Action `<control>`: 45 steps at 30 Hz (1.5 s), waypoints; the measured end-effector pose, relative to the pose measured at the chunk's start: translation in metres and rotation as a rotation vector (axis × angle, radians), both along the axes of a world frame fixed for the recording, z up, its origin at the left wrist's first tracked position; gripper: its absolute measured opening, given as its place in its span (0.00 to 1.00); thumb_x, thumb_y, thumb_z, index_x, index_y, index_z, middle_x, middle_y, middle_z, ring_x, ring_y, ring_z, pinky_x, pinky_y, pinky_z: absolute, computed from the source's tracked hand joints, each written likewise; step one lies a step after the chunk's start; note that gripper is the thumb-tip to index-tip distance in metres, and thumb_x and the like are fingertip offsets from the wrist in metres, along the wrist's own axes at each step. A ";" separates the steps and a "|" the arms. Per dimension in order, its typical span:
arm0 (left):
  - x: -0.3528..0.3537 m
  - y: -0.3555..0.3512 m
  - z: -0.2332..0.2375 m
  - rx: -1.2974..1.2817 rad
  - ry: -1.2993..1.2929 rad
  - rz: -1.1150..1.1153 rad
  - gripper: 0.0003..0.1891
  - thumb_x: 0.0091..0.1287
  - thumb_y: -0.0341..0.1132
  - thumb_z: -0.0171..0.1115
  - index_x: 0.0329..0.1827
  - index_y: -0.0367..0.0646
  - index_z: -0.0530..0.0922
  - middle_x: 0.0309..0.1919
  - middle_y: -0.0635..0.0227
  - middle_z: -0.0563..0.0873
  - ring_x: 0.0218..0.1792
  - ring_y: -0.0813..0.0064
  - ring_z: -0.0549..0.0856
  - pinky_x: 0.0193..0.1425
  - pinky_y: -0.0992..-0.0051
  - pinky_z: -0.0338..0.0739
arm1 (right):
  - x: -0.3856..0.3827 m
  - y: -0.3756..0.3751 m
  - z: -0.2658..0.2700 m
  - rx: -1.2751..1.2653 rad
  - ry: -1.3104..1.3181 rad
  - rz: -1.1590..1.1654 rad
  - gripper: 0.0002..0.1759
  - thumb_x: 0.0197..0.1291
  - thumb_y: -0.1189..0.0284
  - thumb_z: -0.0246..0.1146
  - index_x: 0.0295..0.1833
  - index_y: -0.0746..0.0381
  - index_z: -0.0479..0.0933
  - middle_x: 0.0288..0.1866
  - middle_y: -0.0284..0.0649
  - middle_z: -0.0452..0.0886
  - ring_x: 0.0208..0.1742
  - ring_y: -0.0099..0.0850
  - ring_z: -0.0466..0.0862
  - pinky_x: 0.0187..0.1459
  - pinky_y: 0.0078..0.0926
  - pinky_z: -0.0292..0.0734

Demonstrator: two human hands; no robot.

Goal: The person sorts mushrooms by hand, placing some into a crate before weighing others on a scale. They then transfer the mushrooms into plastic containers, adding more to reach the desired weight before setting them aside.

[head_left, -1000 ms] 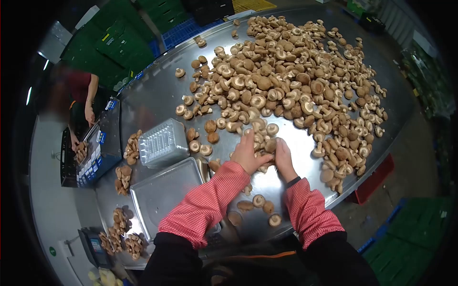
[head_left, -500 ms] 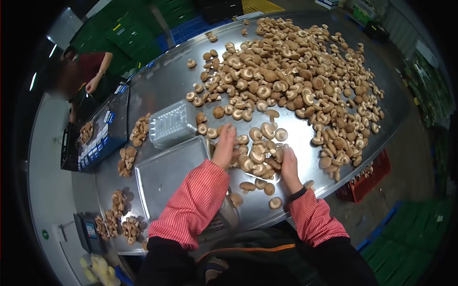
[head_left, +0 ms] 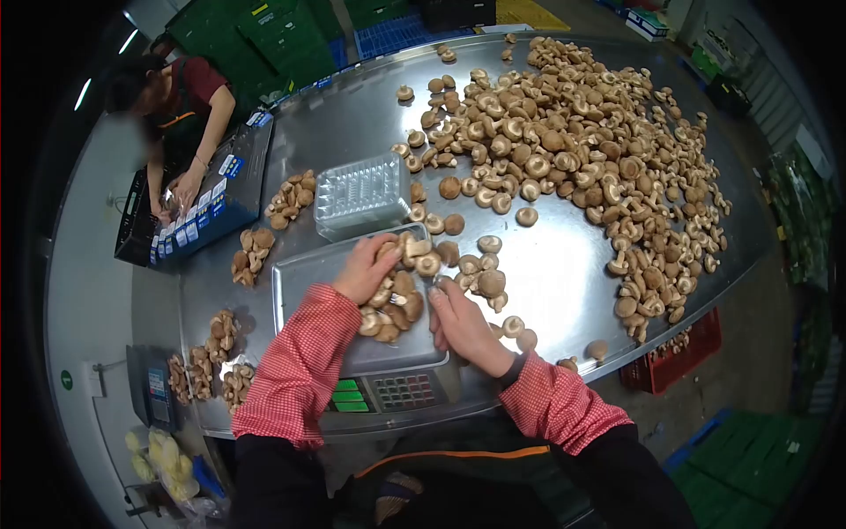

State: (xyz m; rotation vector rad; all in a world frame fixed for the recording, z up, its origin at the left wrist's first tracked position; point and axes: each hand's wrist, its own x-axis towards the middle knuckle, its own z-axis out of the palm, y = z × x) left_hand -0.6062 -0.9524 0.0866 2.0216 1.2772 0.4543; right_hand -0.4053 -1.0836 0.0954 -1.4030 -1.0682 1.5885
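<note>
A heap of brown shiitake mushrooms [head_left: 392, 304] sits over the metal pan [head_left: 295, 286] of a weighing scale, seemingly in a clear plastic tray whose rim is mostly hidden. My left hand [head_left: 363, 271] curls round its far left side, fingers over the top mushrooms. At the right side, my right hand [head_left: 467, 324] is closed with thumb and fingers against the tray's edge. The scale's green display [head_left: 350, 397] and keypad [head_left: 405, 392] face me. Just right of the pan lie several loose mushrooms [head_left: 491, 282].
A large mushroom pile [head_left: 582, 150] covers the far right of the steel table [head_left: 308, 123]. Stacked clear trays [head_left: 363, 196] stand behind the scale. Small mushroom portions [head_left: 253, 256] lie along the left. Another person [head_left: 207, 115] works at a black crate [head_left: 251, 163]. A red crate [head_left: 692, 353] is below right.
Both hands have moved left with the mushrooms, from the bare table onto the scale pan. The other person now leans forward with both hands in the black crate.
</note>
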 end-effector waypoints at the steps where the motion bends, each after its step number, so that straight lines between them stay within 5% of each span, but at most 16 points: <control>1: -0.009 -0.002 0.007 0.026 0.070 -0.001 0.20 0.73 0.48 0.60 0.63 0.49 0.78 0.50 0.51 0.79 0.53 0.53 0.82 0.61 0.62 0.76 | 0.000 0.002 -0.009 0.155 -0.161 -0.009 0.22 0.76 0.56 0.53 0.60 0.64 0.71 0.25 0.45 0.80 0.30 0.42 0.86 0.28 0.36 0.79; 3: -0.018 0.001 0.013 0.002 0.146 -0.039 0.21 0.74 0.44 0.58 0.67 0.47 0.76 0.50 0.53 0.75 0.55 0.54 0.78 0.64 0.64 0.72 | 0.012 0.010 -0.033 0.468 -0.481 -0.017 0.20 0.73 0.59 0.57 0.57 0.64 0.74 0.28 0.48 0.82 0.34 0.47 0.86 0.35 0.42 0.80; 4: -0.021 0.001 0.014 0.023 0.155 -0.056 0.21 0.75 0.43 0.57 0.67 0.48 0.76 0.50 0.53 0.75 0.55 0.55 0.78 0.64 0.64 0.72 | 0.022 0.014 -0.022 0.424 -0.623 -0.043 0.16 0.67 0.63 0.62 0.52 0.63 0.76 0.33 0.51 0.83 0.40 0.52 0.85 0.44 0.46 0.79; 5: -0.024 0.003 0.014 0.044 0.166 -0.069 0.21 0.75 0.43 0.57 0.67 0.48 0.76 0.50 0.53 0.74 0.55 0.55 0.78 0.64 0.64 0.72 | 0.034 0.017 -0.032 0.500 -0.865 -0.053 0.21 0.67 0.62 0.63 0.60 0.61 0.74 0.43 0.49 0.84 0.41 0.45 0.86 0.40 0.43 0.80; 7: -0.033 0.006 0.009 0.133 0.177 -0.072 0.23 0.76 0.44 0.53 0.71 0.46 0.72 0.54 0.53 0.74 0.58 0.55 0.77 0.66 0.64 0.70 | 0.054 0.025 -0.028 0.287 -1.141 0.039 0.28 0.62 0.61 0.67 0.65 0.57 0.70 0.45 0.49 0.80 0.44 0.50 0.83 0.41 0.45 0.79; 9: -0.040 0.002 0.008 0.105 0.011 0.029 0.25 0.77 0.44 0.51 0.73 0.44 0.70 0.57 0.52 0.75 0.60 0.54 0.77 0.67 0.64 0.69 | 0.071 0.023 -0.043 0.381 -1.157 0.131 0.23 0.59 0.63 0.69 0.57 0.59 0.73 0.43 0.50 0.78 0.42 0.48 0.83 0.39 0.45 0.80; 12: -0.054 -0.021 0.019 0.202 -0.057 0.156 0.30 0.71 0.46 0.59 0.73 0.44 0.68 0.60 0.50 0.76 0.62 0.50 0.75 0.69 0.59 0.69 | 0.084 0.025 -0.068 0.515 -1.008 0.143 0.27 0.58 0.66 0.70 0.61 0.59 0.71 0.42 0.50 0.81 0.43 0.46 0.84 0.40 0.43 0.80; 15: -0.046 -0.063 0.026 0.305 0.075 0.201 0.43 0.57 0.49 0.71 0.75 0.44 0.65 0.65 0.51 0.74 0.66 0.49 0.74 0.71 0.58 0.67 | 0.065 0.032 -0.018 0.244 -0.548 -0.020 0.26 0.58 0.67 0.72 0.59 0.61 0.72 0.44 0.50 0.84 0.47 0.45 0.87 0.45 0.38 0.82; 19: -0.020 -0.090 0.021 0.346 0.214 0.154 0.54 0.45 0.48 0.80 0.76 0.39 0.62 0.67 0.50 0.73 0.67 0.50 0.74 0.71 0.57 0.69 | 0.020 0.051 0.027 0.533 -0.399 0.039 0.24 0.57 0.66 0.73 0.55 0.64 0.74 0.45 0.49 0.85 0.49 0.45 0.87 0.48 0.35 0.81; 22: -0.023 -0.090 0.013 0.383 0.186 0.096 0.56 0.43 0.48 0.82 0.76 0.40 0.62 0.67 0.49 0.72 0.66 0.48 0.74 0.70 0.56 0.70 | -0.015 0.076 0.026 0.804 -0.464 0.113 0.24 0.54 0.65 0.73 0.54 0.62 0.77 0.47 0.47 0.82 0.50 0.47 0.81 0.51 0.42 0.76; 26: -0.042 -0.072 0.013 0.324 0.113 -0.019 0.58 0.42 0.49 0.83 0.76 0.40 0.60 0.68 0.47 0.71 0.66 0.45 0.73 0.71 0.56 0.70 | -0.034 0.082 0.018 0.978 -0.996 0.209 0.23 0.58 0.62 0.70 0.58 0.58 0.79 0.46 0.43 0.76 0.51 0.42 0.77 0.48 0.41 0.72; 31: -0.046 -0.070 0.022 0.382 0.143 0.041 0.58 0.42 0.51 0.81 0.77 0.39 0.60 0.66 0.49 0.73 0.67 0.47 0.74 0.72 0.55 0.68 | -0.018 0.072 0.018 0.873 -0.784 0.164 0.23 0.65 0.64 0.64 0.63 0.59 0.77 0.49 0.46 0.76 0.52 0.45 0.78 0.51 0.42 0.74; 35: -0.065 -0.098 0.015 0.308 -0.340 0.515 0.41 0.64 0.41 0.72 0.77 0.42 0.61 0.61 0.55 0.80 0.62 0.61 0.80 0.67 0.63 0.72 | 0.012 0.061 0.004 0.749 -0.645 0.032 0.17 0.66 0.70 0.62 0.60 0.61 0.79 0.46 0.46 0.77 0.44 0.45 0.81 0.46 0.38 0.77; 38: -0.097 -0.120 0.002 0.079 -0.679 0.719 0.26 0.74 0.34 0.60 0.74 0.41 0.66 0.49 0.64 0.84 0.49 0.75 0.83 0.54 0.73 0.78 | 0.027 0.052 -0.001 0.725 -0.649 0.027 0.12 0.65 0.73 0.63 0.54 0.62 0.81 0.40 0.45 0.78 0.41 0.43 0.82 0.43 0.36 0.78; 42: -0.124 -0.154 0.000 -0.073 -0.569 0.837 0.18 0.76 0.34 0.58 0.66 0.41 0.73 0.41 0.71 0.83 0.37 0.84 0.81 0.38 0.82 0.75 | 0.037 0.045 -0.015 0.654 -0.598 0.068 0.13 0.65 0.73 0.63 0.54 0.62 0.81 0.41 0.44 0.79 0.41 0.41 0.82 0.43 0.35 0.77; 45: -0.124 -0.167 -0.004 -0.087 -0.551 0.850 0.18 0.74 0.33 0.60 0.65 0.40 0.74 0.40 0.73 0.82 0.37 0.84 0.81 0.39 0.83 0.75 | 0.034 0.050 -0.014 0.671 -0.558 0.066 0.13 0.65 0.73 0.64 0.54 0.62 0.80 0.40 0.43 0.79 0.39 0.39 0.81 0.42 0.34 0.77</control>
